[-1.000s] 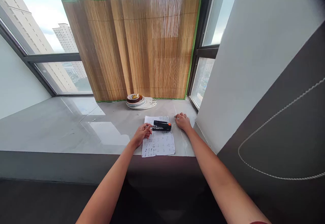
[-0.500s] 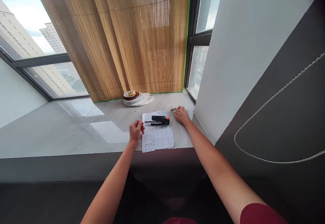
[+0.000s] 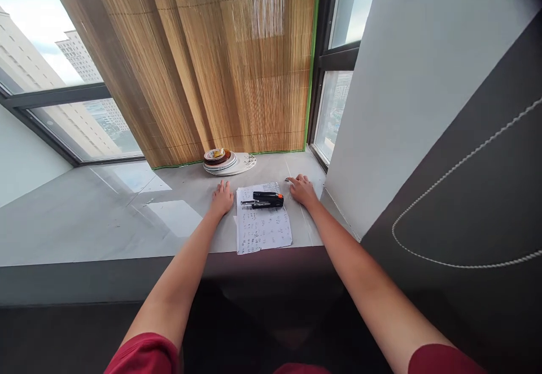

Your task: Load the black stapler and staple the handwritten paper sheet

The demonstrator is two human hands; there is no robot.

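A black stapler [image 3: 264,199] with an orange end lies across the top of a printed sheet of paper [image 3: 262,228] on the grey windowsill [image 3: 127,221]. My left hand [image 3: 222,196] rests flat on the sill just left of the paper, fingers stretched out, holding nothing. My right hand [image 3: 301,188] lies on the sill just right of the paper, fingers spread and empty. The stapler sits between the two hands, touched by neither.
A stack of plates [image 3: 226,162] stands behind the paper at the foot of a bamboo blind [image 3: 212,63]. A white wall [image 3: 402,91] rises close on the right. The sill's front edge runs just below the paper.
My left hand let go near the stapler's end, moved left off the paper and flattened on the sill. The stapler stays on the paper. The right hand barely moved.
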